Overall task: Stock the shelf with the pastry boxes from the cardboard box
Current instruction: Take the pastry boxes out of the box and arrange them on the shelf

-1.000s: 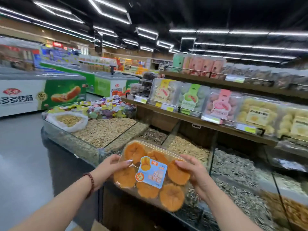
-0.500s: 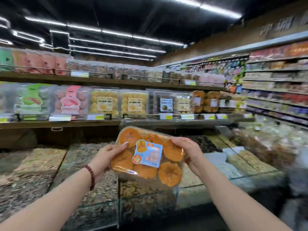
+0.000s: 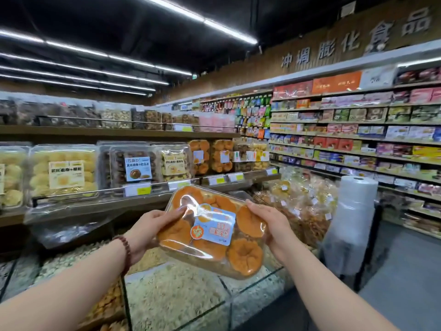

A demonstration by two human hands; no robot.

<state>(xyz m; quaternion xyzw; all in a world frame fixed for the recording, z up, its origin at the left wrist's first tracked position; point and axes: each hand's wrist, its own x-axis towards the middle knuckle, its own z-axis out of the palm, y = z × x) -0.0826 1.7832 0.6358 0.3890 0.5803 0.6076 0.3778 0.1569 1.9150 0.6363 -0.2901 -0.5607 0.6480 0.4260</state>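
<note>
A person is carrying one pastry box toward the shelf, with the placing not yet done.

The wooden shelf [image 3: 143, 203] is running across the left and middle of the view, above glass-topped bulk bins [image 3: 181, 297], and it is already carrying a row of clear boxes; two boxes of orange pastries [image 3: 211, 156] are standing at its far right end, which looks like the matching spot. The pastry box [image 3: 212, 231] is hanging in the air below and in front of the shelf's edge, tilted, touching nothing but the hands. The left hand [image 3: 152, 229] is clamping its left side, thumb lying over the clear lid, and the right hand [image 3: 270, 223] is clamping its right side. The cardboard box is not showing, so how many boxes are remaining cannot be told.
</note>
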